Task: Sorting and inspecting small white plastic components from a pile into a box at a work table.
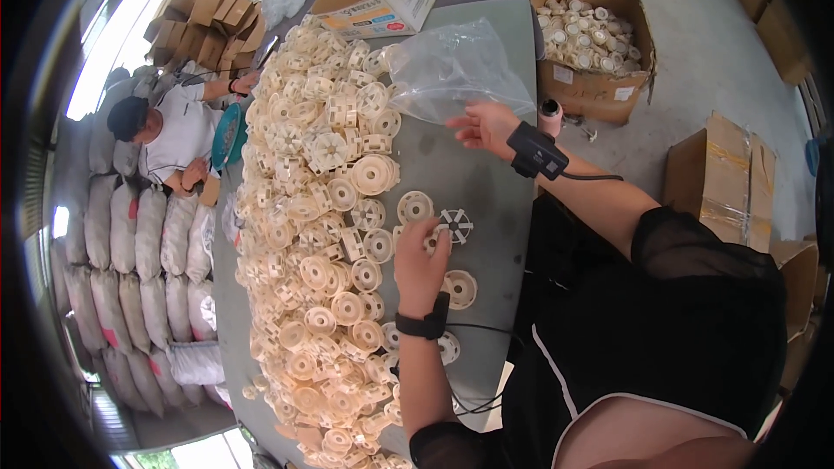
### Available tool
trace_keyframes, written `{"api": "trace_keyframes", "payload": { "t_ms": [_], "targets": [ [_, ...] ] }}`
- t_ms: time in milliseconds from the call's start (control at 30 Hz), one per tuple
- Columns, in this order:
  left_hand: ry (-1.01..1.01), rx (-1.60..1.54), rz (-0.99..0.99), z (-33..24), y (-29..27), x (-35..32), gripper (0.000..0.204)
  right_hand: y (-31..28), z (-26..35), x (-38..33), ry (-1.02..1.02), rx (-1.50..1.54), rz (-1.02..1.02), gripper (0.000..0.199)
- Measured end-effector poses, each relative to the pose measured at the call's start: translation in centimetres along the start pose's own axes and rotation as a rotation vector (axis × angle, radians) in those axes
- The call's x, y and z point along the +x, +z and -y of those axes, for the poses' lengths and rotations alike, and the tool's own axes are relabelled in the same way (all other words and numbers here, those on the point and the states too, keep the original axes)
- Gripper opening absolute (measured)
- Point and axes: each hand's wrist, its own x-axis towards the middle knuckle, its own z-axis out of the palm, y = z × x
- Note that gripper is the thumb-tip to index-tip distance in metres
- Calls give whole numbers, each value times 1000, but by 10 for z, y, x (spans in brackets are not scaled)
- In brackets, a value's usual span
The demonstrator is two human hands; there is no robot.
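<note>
My left hand (420,265), with a black wrist strap, is curled at the edge of the pile, thumb and fingers around a small cream plastic part (432,241) that they partly cover. Beside those fingers lie a spoked wheel part (455,226), a round cream part (415,208) and a flanged ring (460,289). Farther up the table, my right hand (486,128) is held with its fingers apart and nothing visible in them. It is near the lower edge of a clear plastic bag (460,69), which lies flattened on the grey-green tabletop (486,182).
A long heap of cream plastic parts (313,208) covers the table's far side. An opened carton (373,0) stands at its upper end. Beyond the heap, another person (178,135) sits by a teal basin (228,136). A box of parts (599,91) and a pink bottle (550,117) are beside the table.
</note>
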Motion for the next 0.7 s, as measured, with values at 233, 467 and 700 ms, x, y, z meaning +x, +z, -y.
{"api": "trace_keyframes", "payload": {
  "t_ms": [233, 467, 700],
  "targets": [
    [566, 306, 19, -43, 45, 112, 34, 2, 11, -9, -474, -779, -52, 45],
    [448, 816, 495, -12, 78, 140, 32, -18, 70, 36, -1042, -1297, -137, 37],
    [415, 92, 175, -30, 3, 81, 33, 19, 48, -39, -338, -1213, 239, 29]
  ]
}}
